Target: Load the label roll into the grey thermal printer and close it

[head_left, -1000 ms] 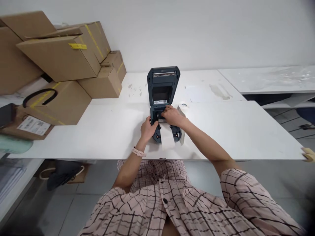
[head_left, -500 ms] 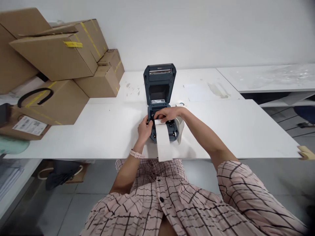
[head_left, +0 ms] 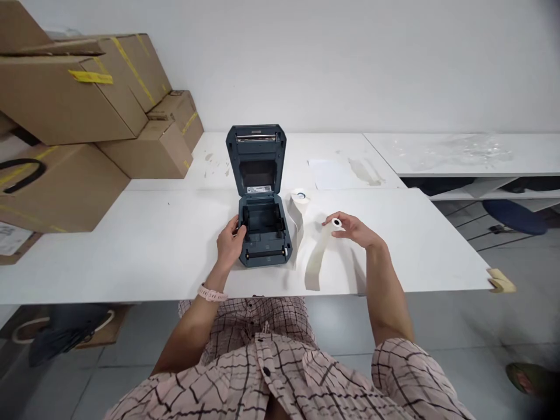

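A dark label printer [head_left: 262, 236] stands on the white table with its lid [head_left: 257, 163] raised and its roll bay bare inside. My left hand [head_left: 230, 245] grips the printer's left side, thumb over the rim. To the right of the printer, my right hand [head_left: 356, 230] holds a small label roll [head_left: 336, 223] between thumb and fingers. A loose strip [head_left: 315, 268] hangs from that roll towards the table's front edge. Between printer and right hand stands another label roll [head_left: 300, 197], its unwound strip curling forward along the printer's side.
Cardboard boxes [head_left: 118, 93] are stacked on the table at the left. A white sheet [head_left: 326, 174] lies behind the rolls. At the far right are a shelf unit [head_left: 481, 154] and a blue stool [head_left: 514, 216]. A beige piece [head_left: 501, 280] covers the table's front right corner.
My right hand has lifted the small label roll out of the printer and carried it right, its strip trailing. My left hand stays on the printer's side. The view has shifted rightward.
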Tool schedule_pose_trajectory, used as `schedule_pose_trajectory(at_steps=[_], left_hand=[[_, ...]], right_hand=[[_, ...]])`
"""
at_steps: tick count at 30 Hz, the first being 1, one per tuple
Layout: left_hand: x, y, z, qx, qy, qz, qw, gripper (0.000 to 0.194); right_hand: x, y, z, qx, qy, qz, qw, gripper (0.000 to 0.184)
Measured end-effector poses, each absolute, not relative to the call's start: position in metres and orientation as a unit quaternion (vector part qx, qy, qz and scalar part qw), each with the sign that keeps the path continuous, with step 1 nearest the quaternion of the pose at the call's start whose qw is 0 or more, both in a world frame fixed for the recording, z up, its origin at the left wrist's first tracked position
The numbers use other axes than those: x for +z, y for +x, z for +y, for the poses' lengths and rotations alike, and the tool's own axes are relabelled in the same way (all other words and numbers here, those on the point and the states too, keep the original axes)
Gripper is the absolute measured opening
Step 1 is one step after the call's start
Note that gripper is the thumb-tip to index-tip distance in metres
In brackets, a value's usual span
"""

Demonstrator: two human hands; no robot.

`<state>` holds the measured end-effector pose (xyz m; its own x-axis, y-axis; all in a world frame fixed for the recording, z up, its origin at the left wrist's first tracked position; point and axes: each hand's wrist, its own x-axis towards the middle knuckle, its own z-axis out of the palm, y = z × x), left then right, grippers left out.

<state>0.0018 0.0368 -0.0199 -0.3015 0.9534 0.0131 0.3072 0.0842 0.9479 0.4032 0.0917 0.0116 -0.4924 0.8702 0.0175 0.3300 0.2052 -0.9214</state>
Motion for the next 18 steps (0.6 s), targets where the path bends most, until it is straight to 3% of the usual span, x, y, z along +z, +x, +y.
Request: schedule_pose_trajectory(at_steps=[3, 6, 9, 12, 15, 18], left_hand=[[-0.019, 0.001, 0.037, 0.482, 0.484, 0.646, 0.341, 0.059], [-0.015, -0.002, 0.037, 0.453, 0.506, 0.657, 0.327, 0.060], [-0.007, -0.004, 0.038, 0.407, 0.540, 0.673, 0.301, 0.059], [-0.003, -0.003, 0.040, 0.385, 0.551, 0.680, 0.292, 0.058], [-0.004, -0.002, 0.042, 0.405, 0.540, 0.671, 0.306, 0.055], [-0.007, -0.004, 0.043, 0.442, 0.522, 0.637, 0.355, 0.054]], right_hand=[[-0.014, 0.391, 0.117, 0.487, -0.454, -0.688, 0.289, 0.039], [-0.027, 0.390, 0.123, 0.509, -0.443, -0.670, 0.310, 0.057], [-0.019, 0.403, 0.123, 0.520, -0.427, -0.664, 0.328, 0.078], [0.004, 0.406, 0.141, 0.507, -0.430, -0.663, 0.345, 0.085], [0.022, 0.380, 0.177, 0.489, -0.442, -0.695, 0.288, 0.092], [0.026, 0.341, 0.204, 0.473, -0.444, -0.733, 0.203, 0.084]])
